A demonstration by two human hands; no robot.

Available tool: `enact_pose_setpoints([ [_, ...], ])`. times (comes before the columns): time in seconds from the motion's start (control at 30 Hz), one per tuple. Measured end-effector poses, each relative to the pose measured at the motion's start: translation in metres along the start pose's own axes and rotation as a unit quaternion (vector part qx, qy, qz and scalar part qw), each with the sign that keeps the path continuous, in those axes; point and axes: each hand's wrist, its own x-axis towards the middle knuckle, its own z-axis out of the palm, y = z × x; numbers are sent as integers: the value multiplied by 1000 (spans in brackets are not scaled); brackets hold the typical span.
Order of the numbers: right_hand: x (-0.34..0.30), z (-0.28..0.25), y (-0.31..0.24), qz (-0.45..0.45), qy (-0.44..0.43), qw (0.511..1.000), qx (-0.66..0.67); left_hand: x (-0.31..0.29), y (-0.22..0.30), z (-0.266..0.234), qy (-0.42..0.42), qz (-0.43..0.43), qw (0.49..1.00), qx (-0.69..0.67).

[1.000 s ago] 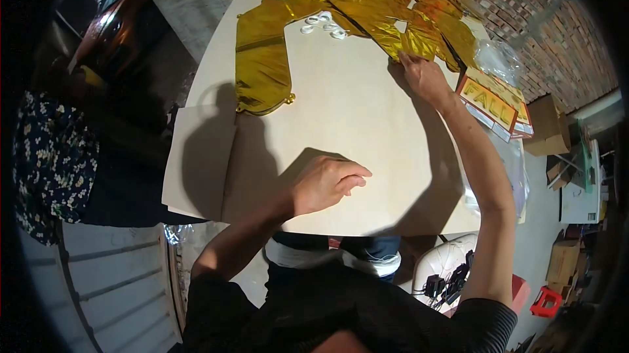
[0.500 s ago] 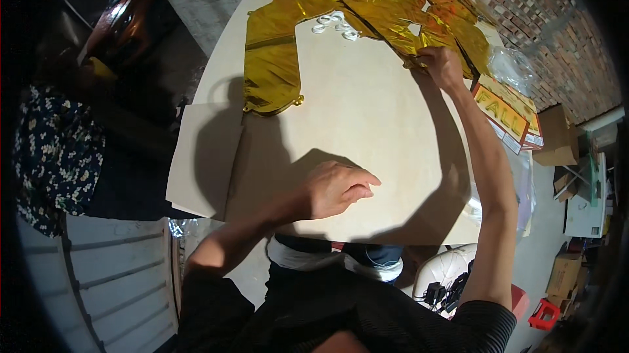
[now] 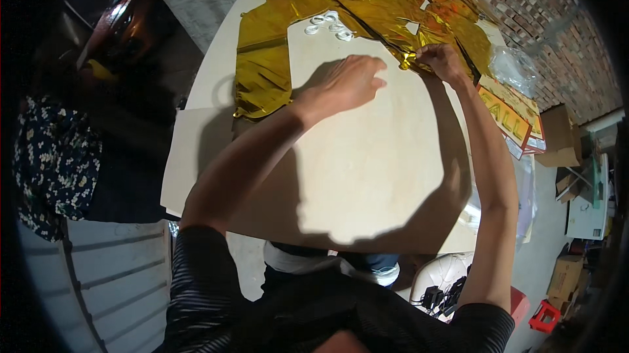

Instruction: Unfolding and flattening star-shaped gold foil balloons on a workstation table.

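Observation:
Flat gold foil balloons (image 3: 380, 12) lie overlapping across the far part of a pale wooden table (image 3: 373, 156). My right hand (image 3: 442, 63) pinches a small tab at the near edge of one of them. Raised over the table's middle, my left hand (image 3: 350, 83) has its thumb apart from its curved fingers, and nothing shows in it. A long gold foil piece (image 3: 262, 58) lies to its left, partly behind my left forearm. Several small coils of white ribbon (image 3: 331, 25) rest on the wood just beyond my left hand.
Clear plastic packaging (image 3: 512, 68) and yellow-orange printed packs (image 3: 504, 114) lie along the right edge. Thin pale boards (image 3: 190, 150) overhang the left edge, near a person in a floral top (image 3: 56, 163). A brick wall (image 3: 550, 25) rises at the right, with cardboard boxes (image 3: 560, 137) below.
My left hand has moved forward from the near part of the table toward the foil, its thumb now apart. My right hand stays at the balloon's edge, shifted slightly.

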Motion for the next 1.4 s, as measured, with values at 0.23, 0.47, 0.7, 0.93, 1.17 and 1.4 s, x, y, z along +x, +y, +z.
enact_pose_setpoints([
  [0.23, 12, -5, 31, -102, -53, 941, 319, 55, -24, 43, 45, 11, 998, 41],
  [0.47, 4, -6, 8, -56, -49, 954, 291, 65, -31, 66, 80, 28, 996, 27],
  [0.7, 2, -13, -10, 24, -10, 999, 43, 70, -32, 77, 144, 64, 984, 80],
  [0.93, 3, -14, 0, -31, 12, 992, 119, 78, -36, 81, 82, 19, 992, 97],
  [1.17, 6, -13, 2, -13, 14, 989, 150, 82, -36, 79, 152, 42, 982, 107],
  [1.4, 0, -1, -11, -1, 60, 997, 51, 98, -38, 70, 189, 52, 977, 87],
])
